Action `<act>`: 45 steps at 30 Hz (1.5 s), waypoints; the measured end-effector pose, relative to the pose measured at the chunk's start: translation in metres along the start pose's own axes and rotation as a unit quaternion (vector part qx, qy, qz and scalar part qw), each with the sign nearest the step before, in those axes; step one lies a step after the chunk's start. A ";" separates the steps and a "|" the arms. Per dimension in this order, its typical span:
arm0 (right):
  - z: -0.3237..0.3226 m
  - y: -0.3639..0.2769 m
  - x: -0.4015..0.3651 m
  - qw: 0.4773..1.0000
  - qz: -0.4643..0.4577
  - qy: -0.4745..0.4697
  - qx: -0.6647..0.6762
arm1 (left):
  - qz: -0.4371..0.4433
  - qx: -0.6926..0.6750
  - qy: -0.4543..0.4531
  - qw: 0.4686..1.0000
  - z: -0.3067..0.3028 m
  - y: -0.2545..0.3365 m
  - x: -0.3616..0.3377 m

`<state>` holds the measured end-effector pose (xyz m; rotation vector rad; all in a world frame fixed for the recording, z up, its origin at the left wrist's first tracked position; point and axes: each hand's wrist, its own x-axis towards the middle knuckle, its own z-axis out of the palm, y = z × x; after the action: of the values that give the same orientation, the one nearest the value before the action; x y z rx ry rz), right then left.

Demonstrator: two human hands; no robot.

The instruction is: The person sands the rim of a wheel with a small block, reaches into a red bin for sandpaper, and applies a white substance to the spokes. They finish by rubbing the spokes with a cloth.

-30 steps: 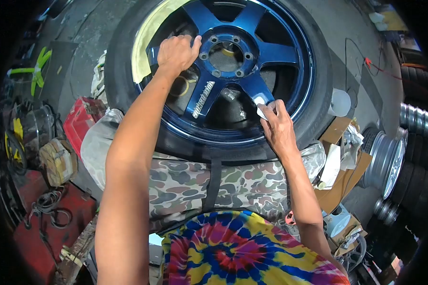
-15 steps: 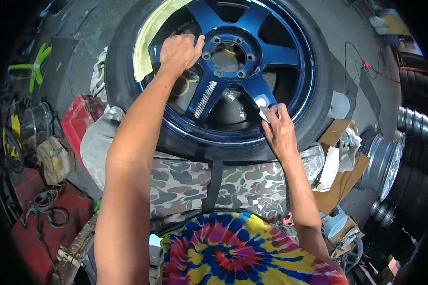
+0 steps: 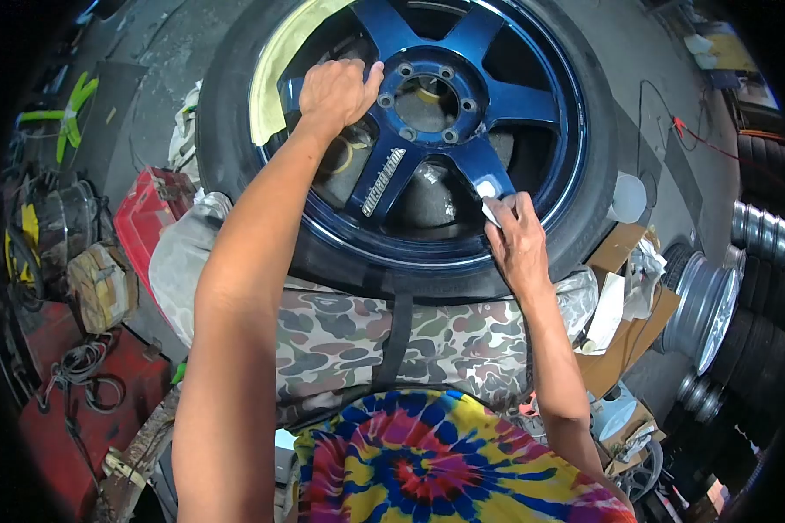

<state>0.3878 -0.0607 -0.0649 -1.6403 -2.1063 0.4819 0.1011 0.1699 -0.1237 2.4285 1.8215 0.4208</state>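
A grey, scuffed workshop floor (image 3: 161, 78) is seen around a blue, six-spoked metal wheel (image 3: 522, 103) fitted in a black rubber tire (image 3: 227, 113). The wheel is placed in front of camouflage-patterned cloth (image 3: 331, 336). On its lower-left spoke, white block lettering (image 3: 383, 183) is printed; it is seen at a slant and too blurred to be read with certainty. The wheel's upper-left rim is covered by pale yellow sheeting (image 3: 279, 74), and its top edge is cut off by the frame.

The left hand (image 3: 333, 91) is laid over the wheel's left spoke, fingers bent and thumb extended; its fingertips are hidden, so whether the spoke is gripped cannot be told. By the right hand (image 3: 519, 235), a small white flat piece (image 3: 490, 212) is pinched at the outer end of the lower-right spoke, mostly covered by the fingers.

Right of the wheel, a translucent white container (image 3: 626, 199) and a silver rim (image 3: 705, 301) are seen; left of it, a red case (image 3: 144, 218).
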 end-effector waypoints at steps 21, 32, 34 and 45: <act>-0.006 0.002 0.005 1.000 -0.013 0.004 -0.007 | -0.019 0.008 -0.032 0.999 -0.003 0.004 0.000; -0.004 0.004 0.000 1.000 -0.009 -0.011 -0.011 | -0.020 0.001 -0.032 0.999 -0.006 0.005 0.000; -0.004 0.008 0.003 0.999 0.005 0.019 -0.027 | -0.020 0.002 -0.033 0.999 -0.003 0.003 0.001; -0.007 0.004 -0.003 1.000 0.001 -0.009 -0.008 | -0.022 -0.002 -0.025 0.999 -0.004 0.003 -0.001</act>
<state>0.3951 -0.0623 -0.0616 -1.6538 -2.1268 0.4821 0.1025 0.1681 -0.1195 2.3691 1.8490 0.3550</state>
